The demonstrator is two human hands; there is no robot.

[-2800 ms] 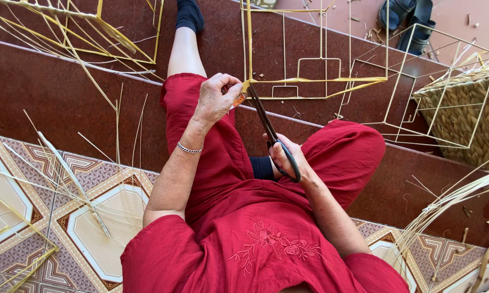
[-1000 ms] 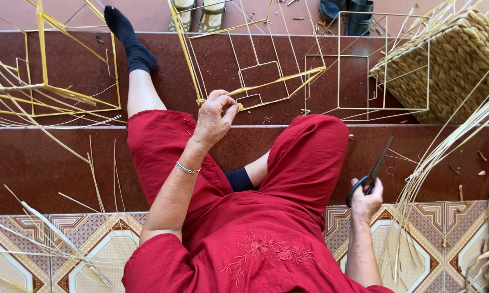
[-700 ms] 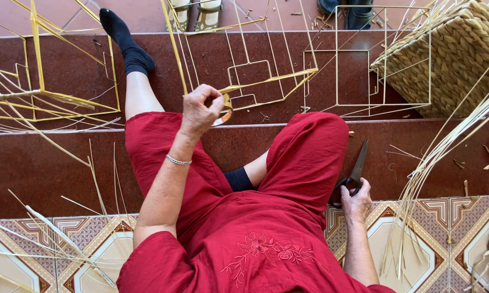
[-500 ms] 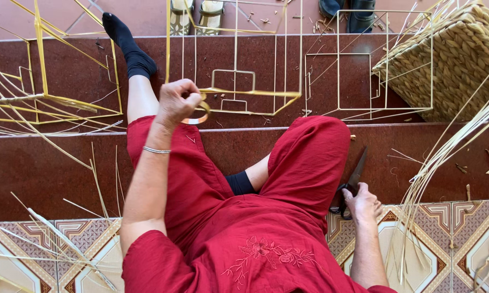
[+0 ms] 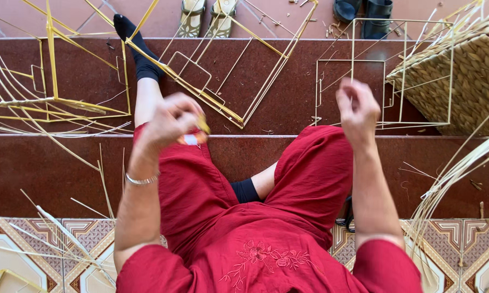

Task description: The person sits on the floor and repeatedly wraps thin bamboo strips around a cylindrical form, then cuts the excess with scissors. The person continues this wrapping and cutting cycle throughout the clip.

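The left hand (image 5: pixel 171 122) was clamped on a corner of the yellow frame (image 5: pixel 222 81), which slanted up across the steps (image 5: pixel 288 157). The right hand (image 5: pixel 357 106) pinched a thin strand, blurred.

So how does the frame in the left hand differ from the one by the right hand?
The left-hand frame is tilted, with thick yellow strips on its edges; the right-hand frame stands square and is thin bare wire. The left hand grips its frame; the right hand looks to pinch a wire. Both are box-shaped.
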